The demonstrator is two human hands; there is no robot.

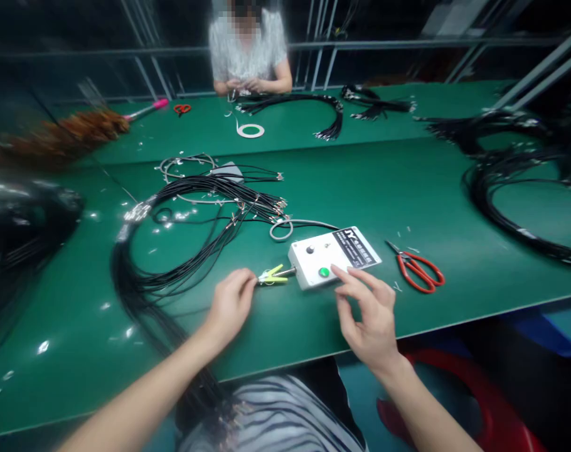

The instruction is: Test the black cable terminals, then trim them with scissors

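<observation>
Leftmost, a blurred mass of black cables (29,220) lies toward the left end of the green bench (314,342), with a brown duster (73,132) behind it, its pink handle pointing to the far edge. Next comes a looped bundle of black cables (120,263), banded at its upper left, with 1 portion hanging over the near edge. The left hand (231,301) is above the bench, in from the near edge, thumb and index finger pinched on a small dark piece (259,281) at the left end of a yellow-green clip (272,276). The clip sits around a metal rod at the left side of the white control box (320,257), which lies between the bench's middle and its near edge. Across the bench, at the far edge, 1 person (250,53) has both hands together, near a white tape roll (250,131) and more black cables (330,110). The right hand (368,311) has its fingers loosely bent and grasping nothing, the index fingertip beside the green button (324,272); whether it touches the box, I cannot tell. Right of that, red-handled cutters (420,271) lie near the near edge. Farther right, coiled black cables (497,216) reach toward the right end.
</observation>
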